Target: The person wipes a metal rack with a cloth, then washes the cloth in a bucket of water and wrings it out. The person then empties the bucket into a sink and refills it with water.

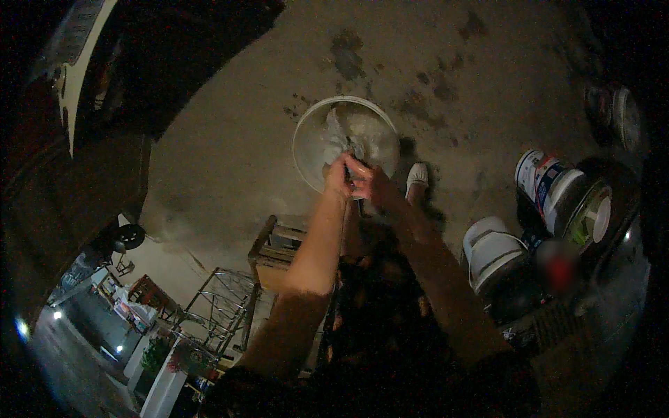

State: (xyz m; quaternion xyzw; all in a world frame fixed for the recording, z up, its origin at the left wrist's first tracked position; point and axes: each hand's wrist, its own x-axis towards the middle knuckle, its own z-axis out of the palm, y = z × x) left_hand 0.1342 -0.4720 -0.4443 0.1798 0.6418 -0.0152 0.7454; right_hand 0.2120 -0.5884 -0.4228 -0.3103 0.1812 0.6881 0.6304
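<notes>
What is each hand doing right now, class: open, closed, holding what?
Left hand: closed on the pale wet cloth over the white basin.
Right hand: closed on the same cloth.

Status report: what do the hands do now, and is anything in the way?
Left hand and right hand together, gripping wet white cloth over basin. Buckets off right, apart. Nothing in the way.

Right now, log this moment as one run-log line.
left hand: gripping pale cloth | right hand: gripping same cloth | white basin: on concrete floor, below hands | white buckets: right
</notes>
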